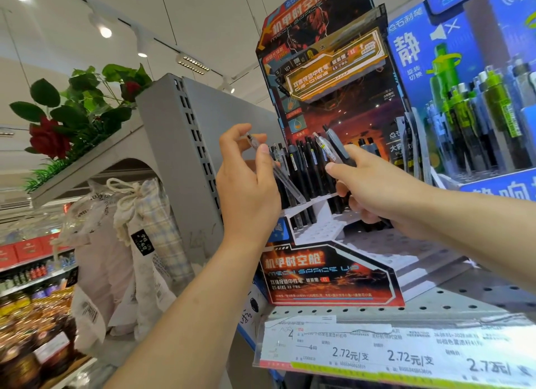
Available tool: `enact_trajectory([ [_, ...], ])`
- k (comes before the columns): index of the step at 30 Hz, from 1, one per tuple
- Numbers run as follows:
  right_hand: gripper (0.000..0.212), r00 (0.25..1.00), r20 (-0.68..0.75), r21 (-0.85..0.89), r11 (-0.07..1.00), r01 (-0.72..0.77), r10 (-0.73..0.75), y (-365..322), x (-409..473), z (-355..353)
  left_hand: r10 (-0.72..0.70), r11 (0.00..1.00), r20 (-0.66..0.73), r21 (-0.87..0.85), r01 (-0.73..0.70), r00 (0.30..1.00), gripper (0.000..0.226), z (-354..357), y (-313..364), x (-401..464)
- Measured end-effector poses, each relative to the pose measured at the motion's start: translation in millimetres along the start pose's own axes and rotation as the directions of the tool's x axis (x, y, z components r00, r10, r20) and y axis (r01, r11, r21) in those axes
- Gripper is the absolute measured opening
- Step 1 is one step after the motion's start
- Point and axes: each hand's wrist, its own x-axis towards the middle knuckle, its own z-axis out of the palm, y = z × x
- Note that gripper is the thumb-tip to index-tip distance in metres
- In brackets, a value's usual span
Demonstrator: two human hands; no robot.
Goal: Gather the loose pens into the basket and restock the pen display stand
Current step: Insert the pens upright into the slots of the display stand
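I was restocking: my left hand (249, 185) pinched a clear pen (278, 171), my right hand (374, 191) gripped several pens (333, 151); next needed an empty hole in the pen display stand (327, 275).

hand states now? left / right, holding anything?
Left hand: pinching one clear pen.
Right hand: gripping a few pens, clear and dark.

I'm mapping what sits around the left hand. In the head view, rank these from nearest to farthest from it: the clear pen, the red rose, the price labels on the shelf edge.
1. Clear pen: pinched in the left hand.
2. Price labels: below, to the right.
3. Red rose: far left, on the shelf top.
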Motion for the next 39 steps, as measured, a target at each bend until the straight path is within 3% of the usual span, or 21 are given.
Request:
enact_trajectory([
  [3,0.039,1.0,0.013,0.022,1.0,-0.014,0.013,-0.1,0.1,2.1,-0.053,0.998,0.041,0.024,0.052,0.998,0.03,1.1,-0.7,3.9],
  [6,0.035,1.0,0.013,0.025,0.999,-0.028,0.027,-0.4,1.0,4.3,-0.103,0.984,0.172,0.16,0.075,0.98,0.051,4.5,-3.9,8.6],
  [10,0.026,0.998,0.045,0.082,0.995,-0.054,0.05,-3.2,-0.6,2.0,-0.267,0.951,0.368,0.249,0.182,0.89,0.077,6.5,-4.1,13.0],
  [14,0.019,0.996,0.072,0.119,0.991,-0.059,0.051,-4.6,-3.3,-0.4,-0.314,0.925,0.47,0.348,0.155,0.825,0.075,8.1,-0.8,16.6],
  [19,0.022,0.997,0.072,0.138,0.989,-0.05,0.041,-5.6,-4.4,-0.6,-0.323,0.908,0.511,0.404,0.11,0.797,0.074,9.8,-0.6,18.4],
  [25,0.017,0.996,0.082,0.121,0.992,-0.03,0.02,-5.6,-6.4,-0.1,-0.284,0.929,0.455,0.35,0.124,0.844,0.074,10.3,-3.9,15.5],
  [28,0.016,0.993,0.119,0.078,0.997,0.016,-0.025,-5.5,-8.9,-0.9,-0.231,0.958,0.379,0.249,0.142,0.896,0.051,6.1,-4.3,10.8],
  [32,0.014,0.977,0.207,0.029,0.998,0.05,-0.055,-5.5,-12.4,2.1,-0.088,0.98,0.291,0.197,0.03,0.953,0.022,3.6,0.5,4.5],
  [39,0.017,0.974,0.181,0.006,0.99,0.138,-0.137,-5.9,-10.2,5.1,-0.056,0.994,0.245,0.104,0.031,0.968,0.013,1.4,2.1,4.0],
])
